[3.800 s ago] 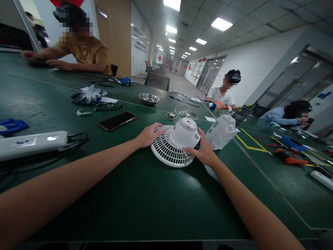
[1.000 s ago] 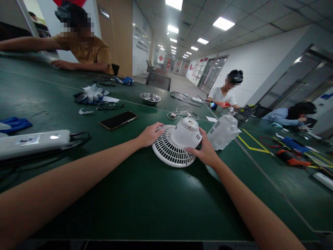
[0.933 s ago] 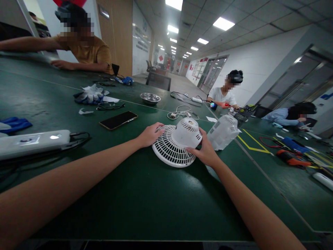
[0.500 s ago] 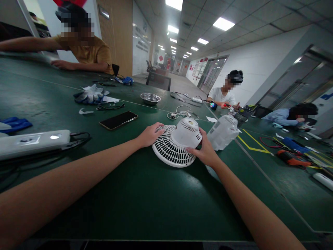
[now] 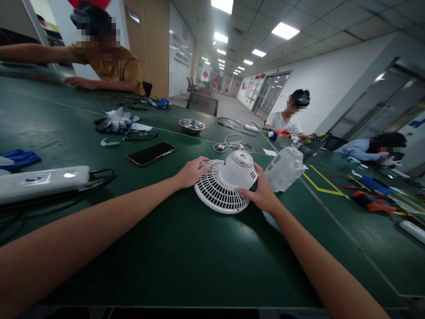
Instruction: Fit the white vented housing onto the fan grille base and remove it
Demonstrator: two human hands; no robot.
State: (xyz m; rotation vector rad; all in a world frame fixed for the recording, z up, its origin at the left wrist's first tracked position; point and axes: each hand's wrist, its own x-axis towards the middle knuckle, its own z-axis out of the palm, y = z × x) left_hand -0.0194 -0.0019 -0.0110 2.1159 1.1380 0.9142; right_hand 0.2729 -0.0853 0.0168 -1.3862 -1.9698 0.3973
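A white fan head lies grille down on the green table, its rounded motor housing facing up. My left hand grips the left edge of the grille, the fingers partly hidden behind it. Around the right side of the housing curls my right hand, thumb in front and fingers behind. Just right of that hand stands a white plastic housing part with vents at its top. A white cable with a plug lies coiled behind the fan head.
A phone and a steel bowl lie to the left, with work gloves beyond. At far left is a white power strip. An orange-black tool lies at right. Co-workers sit across the table and at far right.
My hands and the fan head stay put. Across the table, the co-worker in white has shifted their hands slightly.
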